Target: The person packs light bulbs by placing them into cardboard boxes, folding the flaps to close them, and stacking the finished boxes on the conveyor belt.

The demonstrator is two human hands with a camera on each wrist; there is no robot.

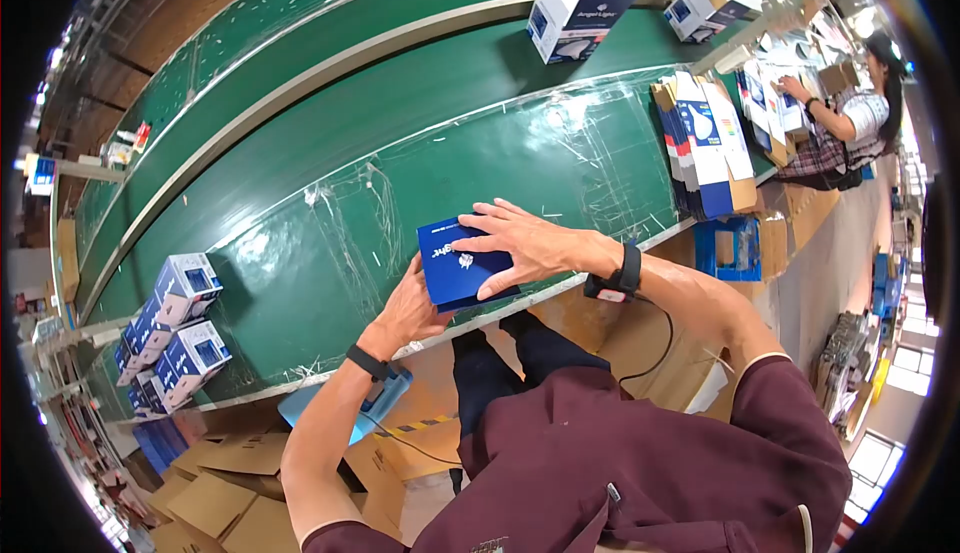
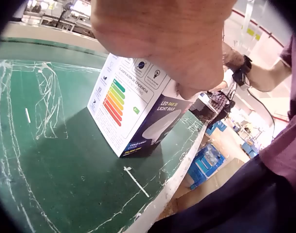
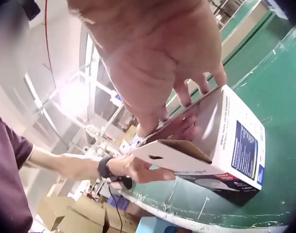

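A light bulb carton (image 1: 455, 278) with a dark blue top panel stands at the near edge of the green workbench (image 1: 400, 173). My left hand (image 1: 408, 305) grips its left side low down, thumb along the near side. Spread across the top panel is my right hand (image 1: 530, 250), fingers straight. In the right wrist view the carton (image 3: 235, 145) has a gap below its lid, with a small white side flap (image 3: 179, 153) sticking out. The left wrist view shows a coloured energy chart on the carton (image 2: 121, 104). What lies inside is mostly hidden.
Several packed cartons (image 1: 190, 363) stand at the bench's left end. Two cartons with raised flaps, one nearer (image 1: 580, 28), sit at the back. Flattened cartons (image 1: 715, 143) are piled right, near another person (image 1: 860, 118). A blue crate (image 1: 735, 250) and brown boxes (image 1: 225, 503) lie below.
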